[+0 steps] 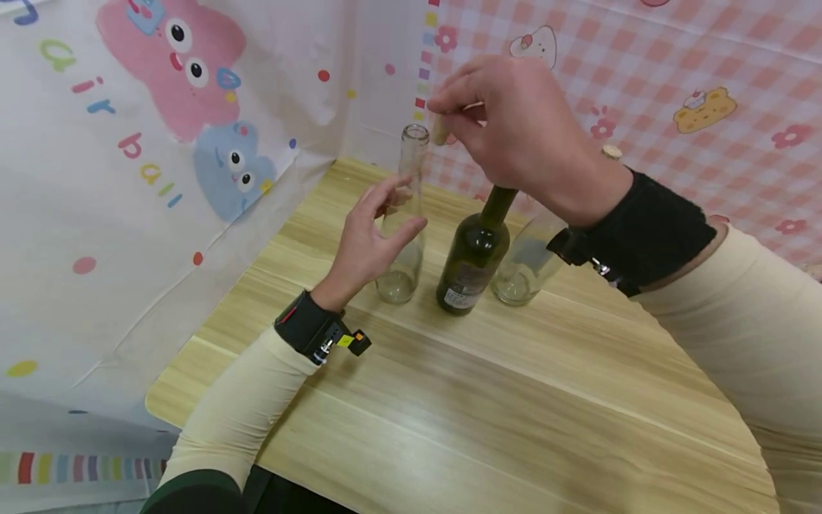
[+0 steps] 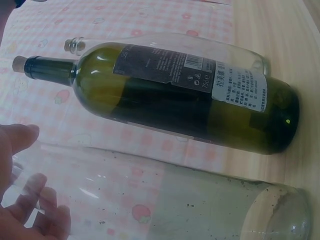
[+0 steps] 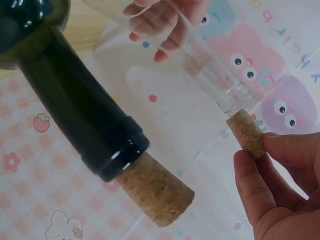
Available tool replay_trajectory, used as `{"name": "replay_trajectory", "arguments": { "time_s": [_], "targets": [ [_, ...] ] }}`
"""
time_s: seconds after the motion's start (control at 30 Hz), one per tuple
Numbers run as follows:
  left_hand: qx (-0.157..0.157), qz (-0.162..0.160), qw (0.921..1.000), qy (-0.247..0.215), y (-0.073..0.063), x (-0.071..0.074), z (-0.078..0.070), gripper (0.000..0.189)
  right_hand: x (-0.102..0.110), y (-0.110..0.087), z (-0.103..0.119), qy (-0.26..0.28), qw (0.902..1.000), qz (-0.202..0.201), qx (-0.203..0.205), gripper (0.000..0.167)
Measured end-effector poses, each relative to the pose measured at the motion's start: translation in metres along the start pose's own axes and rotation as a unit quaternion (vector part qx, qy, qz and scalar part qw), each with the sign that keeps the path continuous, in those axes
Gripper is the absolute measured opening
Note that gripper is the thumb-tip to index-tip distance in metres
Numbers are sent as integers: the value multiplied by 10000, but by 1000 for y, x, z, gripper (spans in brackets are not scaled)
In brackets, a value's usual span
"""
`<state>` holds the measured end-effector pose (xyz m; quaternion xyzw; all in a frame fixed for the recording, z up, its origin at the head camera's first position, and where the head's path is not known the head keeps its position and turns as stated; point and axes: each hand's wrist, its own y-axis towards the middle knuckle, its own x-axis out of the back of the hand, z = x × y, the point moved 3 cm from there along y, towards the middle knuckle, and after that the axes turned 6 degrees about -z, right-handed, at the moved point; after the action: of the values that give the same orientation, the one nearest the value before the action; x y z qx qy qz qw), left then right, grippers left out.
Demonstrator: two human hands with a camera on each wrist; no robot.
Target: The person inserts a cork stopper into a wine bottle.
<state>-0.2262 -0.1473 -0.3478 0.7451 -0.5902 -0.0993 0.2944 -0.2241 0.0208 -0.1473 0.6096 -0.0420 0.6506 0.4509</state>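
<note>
Between thumb and fingertips, my right hand (image 1: 520, 121) pinches a cork (image 3: 247, 134). In the right wrist view the cork's free end is right at the mouth of a clear glass bottle (image 1: 399, 282), which stands upright. My left hand (image 1: 371, 239) is around that bottle's upper part, thumb on one side and bent fingers on the other. The left wrist view shows those fingers partly through the glass, with the thumb standing off it. Beside it stands a dark green wine bottle (image 1: 474, 250), a cork (image 3: 156, 192) in its neck.
A second clear bottle (image 1: 516, 280) stands right of the green one, partly hidden by my right wrist, its cork (image 1: 612, 151) showing above. All the bottles stand on a wooden table (image 1: 488, 414). Printed cloths (image 1: 693, 164) hang behind and to the left.
</note>
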Motion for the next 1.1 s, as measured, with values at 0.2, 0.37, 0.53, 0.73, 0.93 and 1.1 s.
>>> {"name": "replay_trajectory", "arguments": {
  "time_s": [0.2, 0.37, 0.53, 0.73, 0.93, 1.1],
  "targets": [
    [-1, 22, 10000, 17, -1, 0, -1, 59, 1, 6, 2, -55, 9999, -71, 65, 24],
    [4, 48, 10000, -29, -1, -2, -2, 59, 1, 9, 5, -29, 10000, -45, 40, 25],
    [3, 76, 9999, -101, -3, -4, -3, 60, -1, 11, 7, -90, 9998, 19, 156, 26],
    [-117, 62, 9999, -94, -3, -7, -5, 61, -3, 12, 9, -115, 9996, 32, 238, 25],
    [-121, 66, 9999, -69, -3, -9, -6, 61, -6, 12, 10, -128, 9996, 177, 165, 24],
    [-98, 73, 9999, -68, -4, -10, -8, 61, -8, 9, 9, -104, 9997, 185, 126, 23]
  ]
}}
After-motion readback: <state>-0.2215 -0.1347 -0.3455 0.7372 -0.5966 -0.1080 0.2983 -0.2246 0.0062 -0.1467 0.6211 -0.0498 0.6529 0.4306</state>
